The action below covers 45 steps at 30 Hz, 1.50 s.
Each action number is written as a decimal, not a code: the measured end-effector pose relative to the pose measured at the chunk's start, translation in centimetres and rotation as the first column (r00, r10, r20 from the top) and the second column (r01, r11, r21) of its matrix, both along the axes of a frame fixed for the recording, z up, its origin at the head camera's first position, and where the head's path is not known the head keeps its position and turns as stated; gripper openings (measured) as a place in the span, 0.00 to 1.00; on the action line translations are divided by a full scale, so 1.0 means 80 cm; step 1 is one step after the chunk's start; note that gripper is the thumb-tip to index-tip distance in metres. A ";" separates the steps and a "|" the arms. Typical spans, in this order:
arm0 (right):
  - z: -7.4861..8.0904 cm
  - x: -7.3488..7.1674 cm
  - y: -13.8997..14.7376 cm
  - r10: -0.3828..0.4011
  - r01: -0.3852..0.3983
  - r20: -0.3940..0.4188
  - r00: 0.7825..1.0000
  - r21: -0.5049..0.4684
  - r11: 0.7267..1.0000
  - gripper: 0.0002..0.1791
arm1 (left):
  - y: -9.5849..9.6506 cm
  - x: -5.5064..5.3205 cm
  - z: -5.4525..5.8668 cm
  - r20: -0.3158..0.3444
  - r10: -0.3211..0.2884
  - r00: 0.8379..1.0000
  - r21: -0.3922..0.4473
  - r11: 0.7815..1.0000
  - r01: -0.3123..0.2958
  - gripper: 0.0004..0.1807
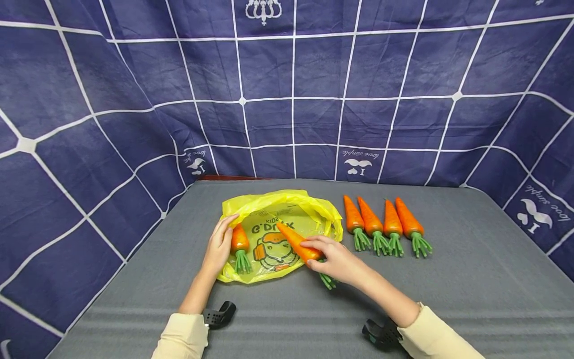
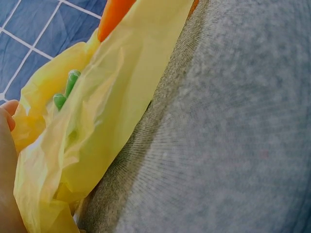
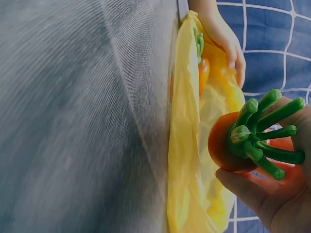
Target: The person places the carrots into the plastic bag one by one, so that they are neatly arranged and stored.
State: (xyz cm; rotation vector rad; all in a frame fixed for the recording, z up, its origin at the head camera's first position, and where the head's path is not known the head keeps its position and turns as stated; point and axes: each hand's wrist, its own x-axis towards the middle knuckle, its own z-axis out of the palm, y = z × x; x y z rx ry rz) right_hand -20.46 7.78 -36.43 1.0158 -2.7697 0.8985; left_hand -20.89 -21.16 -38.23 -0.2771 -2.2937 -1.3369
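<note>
Over the right part of the yellow bag (image 1: 269, 201), the right hand (image 1: 337, 260) grasps one carrot (image 1: 296, 242) between its fingers; the left hand (image 1: 217, 245) rests its extended fingers on the bag's left edge; a second carrot (image 1: 239, 240) lies inside; four carrots (image 1: 392, 219) lie at right on the surface (image 1: 287, 319).

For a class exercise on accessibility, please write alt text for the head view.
A person's right hand holds a carrot at the mouth of an open yellow plastic bag; their left hand touches its rim, beside another carrot inside. Four more carrots lie in a row to the right, on a grey surface.
</note>
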 end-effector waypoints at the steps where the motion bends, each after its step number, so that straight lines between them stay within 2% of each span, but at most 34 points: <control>1: 0.000 -0.001 -0.004 0.008 -0.008 0.005 1.000 0.001 1.000 0.22 | 0.000 0.000 0.000 -0.001 0.000 1.000 0.001 1.000 0.000 0.19; 9: -0.002 -0.014 -0.040 0.047 -0.046 0.078 0.996 -0.007 0.999 0.23 | -0.001 0.000 0.000 0.002 0.009 1.000 0.001 1.000 -0.009 0.19; 15: -0.002 -0.025 -0.065 0.045 -0.044 0.073 0.996 -0.012 0.999 0.23 | -0.001 0.000 0.000 0.009 0.007 1.000 0.002 1.000 -0.007 0.19; 25: -0.010 -0.049 -0.102 0.002 0.000 0.121 0.993 -0.020 1.000 0.23 | 0.000 -0.001 0.001 0.012 0.009 1.000 0.003 1.000 -0.009 0.19; 32: -0.016 -0.063 -0.127 -0.029 0.036 0.125 0.992 -0.051 0.998 0.23 | -0.001 -0.002 0.001 0.006 0.007 1.000 -0.003 1.000 -0.007 0.19; 45: -0.034 -0.072 -0.172 -0.111 0.123 0.144 0.983 -0.080 0.989 0.24 | 0.001 -0.002 0.001 0.027 0.000 1.000 0.007 1.000 0.000 0.19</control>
